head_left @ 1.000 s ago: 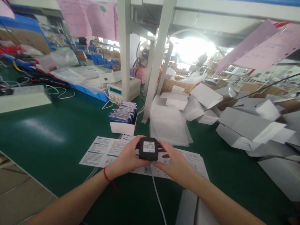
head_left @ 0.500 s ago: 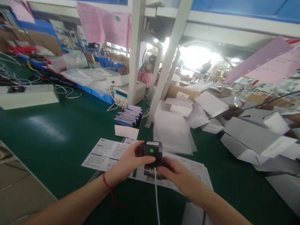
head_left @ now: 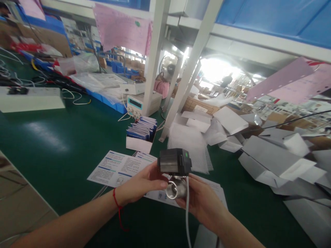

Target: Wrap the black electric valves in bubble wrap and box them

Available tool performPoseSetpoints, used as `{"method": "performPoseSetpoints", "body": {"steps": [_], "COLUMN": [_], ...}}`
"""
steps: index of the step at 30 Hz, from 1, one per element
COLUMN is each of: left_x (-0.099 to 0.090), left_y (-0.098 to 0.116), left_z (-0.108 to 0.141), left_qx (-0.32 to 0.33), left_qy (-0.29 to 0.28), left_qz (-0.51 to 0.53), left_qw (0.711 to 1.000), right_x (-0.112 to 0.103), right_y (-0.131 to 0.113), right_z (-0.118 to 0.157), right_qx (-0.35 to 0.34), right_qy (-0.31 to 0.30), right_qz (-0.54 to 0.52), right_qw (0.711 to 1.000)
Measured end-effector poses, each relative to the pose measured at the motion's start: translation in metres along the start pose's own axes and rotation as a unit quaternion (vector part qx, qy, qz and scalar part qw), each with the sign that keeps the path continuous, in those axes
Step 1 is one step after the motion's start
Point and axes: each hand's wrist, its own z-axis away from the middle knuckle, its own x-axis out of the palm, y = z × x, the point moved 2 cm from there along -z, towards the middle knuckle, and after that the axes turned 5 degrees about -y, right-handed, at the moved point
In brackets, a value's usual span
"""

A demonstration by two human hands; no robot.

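Between my hands is a motorized ball valve (head_left: 173, 162), a black actuator box with a green dot on its side and a threaded metal valve body underneath. A white cable runs down from it toward me. My left hand (head_left: 148, 181), with a red string on the wrist, is closed on the valve's left side, thumb near the open metal port. My right hand (head_left: 203, 196) wraps the metal body from the right, its fingers partly hidden behind. Printed instruction sheets (head_left: 113, 168) lie on the green table below the valve.
A white box of blue-and-white booklets (head_left: 139, 143) stands beyond the sheets, near a bench instrument (head_left: 136, 105) with a display. Bubble wrap (head_left: 187, 144) and a heap of white cartons (head_left: 269, 155) lie to the right. Shelf posts (head_left: 181, 86) rise at the back.
Both hands have turned the valve, so the green dot now faces right and the metal port faces me. My right hand has moved lower around the metal body.
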Motion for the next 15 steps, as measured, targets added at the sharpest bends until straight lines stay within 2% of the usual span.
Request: {"method": "performPoseSetpoints", "body": {"steps": [4,10,13,15], "left_x": [0.0019,0.0007,-0.0004,-0.0021], "left_y": [-0.0022,0.0039,0.0035,0.0002], "left_z": [0.0002,0.0036,0.0053,0.0053], "left_qx": [0.012,0.046,0.052,0.05], "left_qy": [0.018,-0.025,-0.021,-0.009], "left_qz": [-0.045,-0.085,-0.073,-0.06], "left_qw": [0.999,0.995,0.996,0.997], "right_x": [-0.0036,-0.006,-0.0066,-0.0086], "right_y": [0.0053,0.001,0.0022,0.0028], "right_z": [-0.0022,-0.004,-0.0039,-0.0038], "right_qx": [0.056,0.069,0.072,0.061], "right_qy": [-0.031,-0.073,-0.052,-0.011], "right_qz": [-0.112,-0.082,-0.043,-0.011], "right_qw": [0.992,0.992,0.995,0.998]}}
